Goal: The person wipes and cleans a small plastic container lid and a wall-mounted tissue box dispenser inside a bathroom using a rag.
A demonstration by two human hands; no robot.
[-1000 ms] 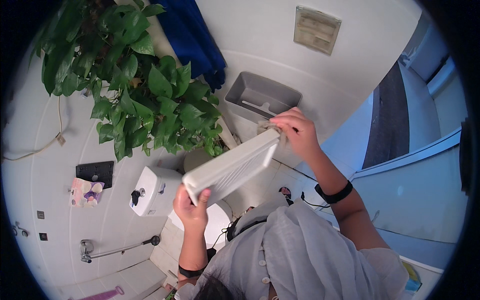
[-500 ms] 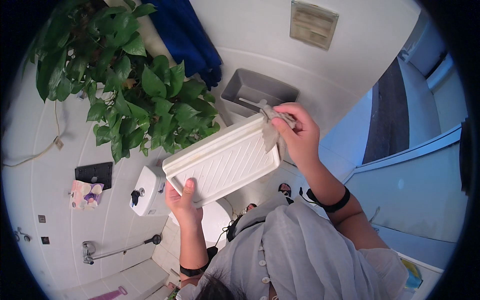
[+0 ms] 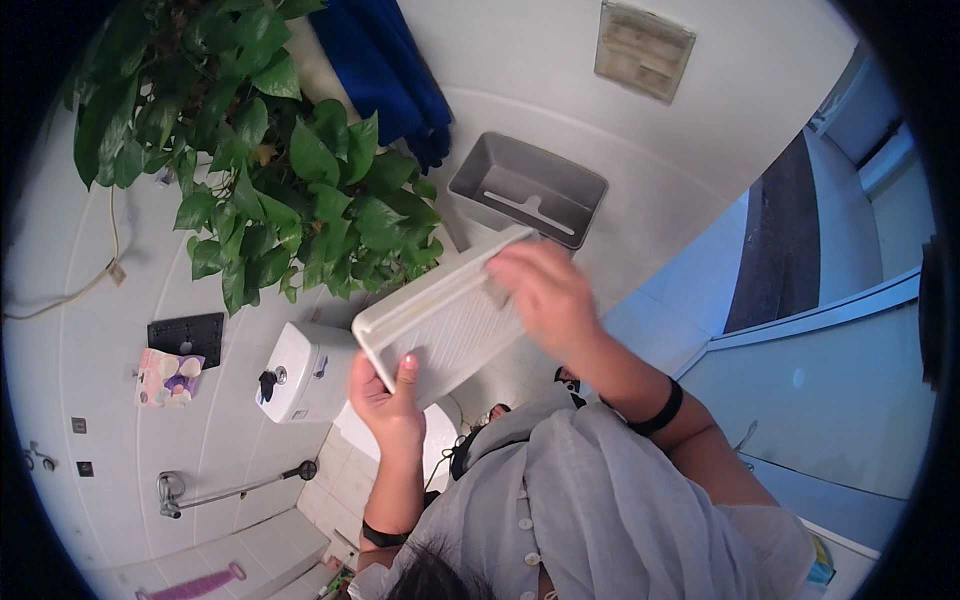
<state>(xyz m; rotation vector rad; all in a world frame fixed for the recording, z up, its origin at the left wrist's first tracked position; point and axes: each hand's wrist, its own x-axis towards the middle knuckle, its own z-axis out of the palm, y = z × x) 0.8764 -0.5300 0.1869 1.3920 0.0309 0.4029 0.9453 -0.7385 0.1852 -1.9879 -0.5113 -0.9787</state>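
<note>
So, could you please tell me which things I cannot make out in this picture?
Grey cloth: head view, mostly covered by the right hand.
Right fingers: head view, blurred.
Left hand: head view, most fingers hidden behind the tray.
Blue towel: head view, top cut off by the upper edge.
Pink-purple thing on the wall: head view, too small to identify.

No legible lettering or numbers.

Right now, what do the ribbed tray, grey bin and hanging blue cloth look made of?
Ribbed tray: likely plastic, satin finish; moulded ridges, rounded rim.
Grey bin: probably plastic, matte; even colour, rounded corners.
Blue cloth: some textile, dull surface, soft folds; fibre unclear.
</note>
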